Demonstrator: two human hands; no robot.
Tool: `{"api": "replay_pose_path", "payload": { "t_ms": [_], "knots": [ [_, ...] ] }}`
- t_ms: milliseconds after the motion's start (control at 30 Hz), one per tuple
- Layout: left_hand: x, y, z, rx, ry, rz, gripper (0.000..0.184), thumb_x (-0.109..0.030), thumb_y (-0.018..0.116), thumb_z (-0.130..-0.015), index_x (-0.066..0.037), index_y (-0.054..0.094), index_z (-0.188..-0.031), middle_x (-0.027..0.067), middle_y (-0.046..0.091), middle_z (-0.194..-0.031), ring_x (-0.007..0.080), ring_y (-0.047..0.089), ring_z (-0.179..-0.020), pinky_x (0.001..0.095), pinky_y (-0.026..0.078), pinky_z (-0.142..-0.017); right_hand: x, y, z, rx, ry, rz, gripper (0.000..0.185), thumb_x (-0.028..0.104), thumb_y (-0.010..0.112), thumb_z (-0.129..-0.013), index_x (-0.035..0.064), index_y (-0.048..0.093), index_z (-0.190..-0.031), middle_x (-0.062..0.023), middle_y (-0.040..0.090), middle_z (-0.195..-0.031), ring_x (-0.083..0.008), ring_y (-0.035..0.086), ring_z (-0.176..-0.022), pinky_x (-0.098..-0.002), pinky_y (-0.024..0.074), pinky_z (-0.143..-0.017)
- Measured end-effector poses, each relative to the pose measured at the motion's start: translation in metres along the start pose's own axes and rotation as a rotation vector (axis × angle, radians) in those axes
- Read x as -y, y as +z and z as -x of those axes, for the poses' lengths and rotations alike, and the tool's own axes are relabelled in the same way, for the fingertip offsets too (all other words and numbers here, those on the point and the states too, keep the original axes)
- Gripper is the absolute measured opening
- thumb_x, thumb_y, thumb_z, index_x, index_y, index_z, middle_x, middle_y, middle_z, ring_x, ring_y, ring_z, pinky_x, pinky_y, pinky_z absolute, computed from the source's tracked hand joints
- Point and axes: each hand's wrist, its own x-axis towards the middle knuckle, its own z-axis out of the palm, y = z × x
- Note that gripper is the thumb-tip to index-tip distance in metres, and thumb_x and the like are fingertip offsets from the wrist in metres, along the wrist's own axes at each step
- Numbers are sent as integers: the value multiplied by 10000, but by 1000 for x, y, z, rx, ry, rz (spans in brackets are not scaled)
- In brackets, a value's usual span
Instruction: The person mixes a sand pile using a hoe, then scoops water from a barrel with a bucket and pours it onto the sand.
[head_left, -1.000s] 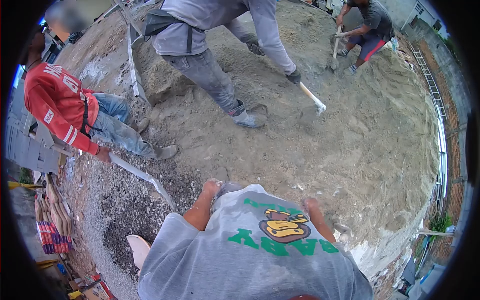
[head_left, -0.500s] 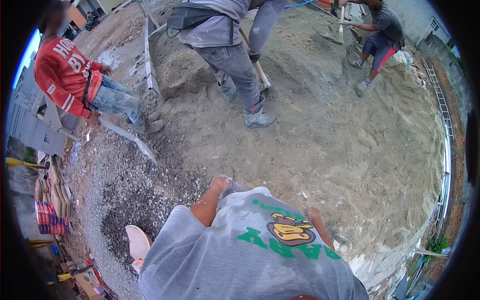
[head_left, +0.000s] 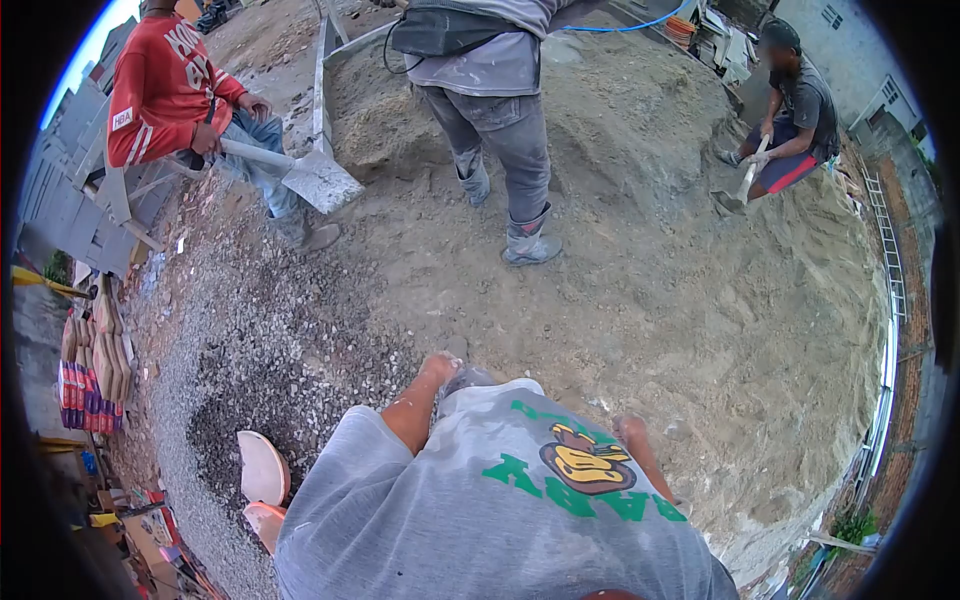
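Observation:
My left hand (head_left: 438, 368) is beside the grey cloth over my knee (head_left: 468, 378), in front of my grey T-shirt (head_left: 400, 500). Its fingers are too unclear to tell whether it holds anything. On the other side of the shirt front, my right hand (head_left: 630, 430) hangs low over the sand, its fingers small and indistinct. Ahead of both hands lies the sand heap (head_left: 650, 310); grey gravel (head_left: 300, 370) spreads to the left. Near my left elbow rest a pale, half-round object (head_left: 262, 468) and an orange one (head_left: 266, 522).
A co-worker in a red sweatshirt (head_left: 165, 75) holds a shovel (head_left: 318, 180) at the left. Another co-worker (head_left: 490, 110) stands ahead on the sand. A third (head_left: 800, 110) squats at the right with a long-handled tool (head_left: 745, 185). Stacked bags (head_left: 95, 360) and a ladder (head_left: 885, 235) flank the site.
The red-sleeved co-worker's shovel has risen, its blade now higher. The middle co-worker's tool has left the ground. The right co-worker has lowered the tool and squats. My hands have barely moved.

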Motion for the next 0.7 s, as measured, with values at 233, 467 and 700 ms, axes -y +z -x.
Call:
{"api": "replay_pose_path", "payload": {
  "t_ms": [233, 467, 700],
  "knots": [
    [-3, -5, 2, -55, 3, 50, 406, -324, 312, -868, -97, 632, -974, 142, 589, -1052, 301, 552, -996, 397, 433, -858, -14, 8, -11, 5, -36, 2, 174, 197, 584, -737, 26, 576, -705, -83, 553, -593, -191, 537, -505, -323, 415, -429],
    [7, 13, -17, -84, 73, -94, 383, -292, 325, -849, -93, 634, -957, 144, 601, -1019, 308, 575, -951, 404, 454, -825, -26, 17, -10, 51, -299, 495, 228, 268, 548, -738, 76, 611, -843, -140, 629, -772, -281, 614, -683, -387, 473, -590],
    [-12, -3, 1, -105, 51, 24, 376, -285, 330, -843, -96, 637, -949, 144, 598, -1017, 319, 564, -955, 397, 444, -844, -36, 16, -7, 58, -356, 566, 231, 296, 552, -704, 138, 635, -851, -148, 624, -850, -331, 609, -784, -410, 481, -661]
  ]
}}
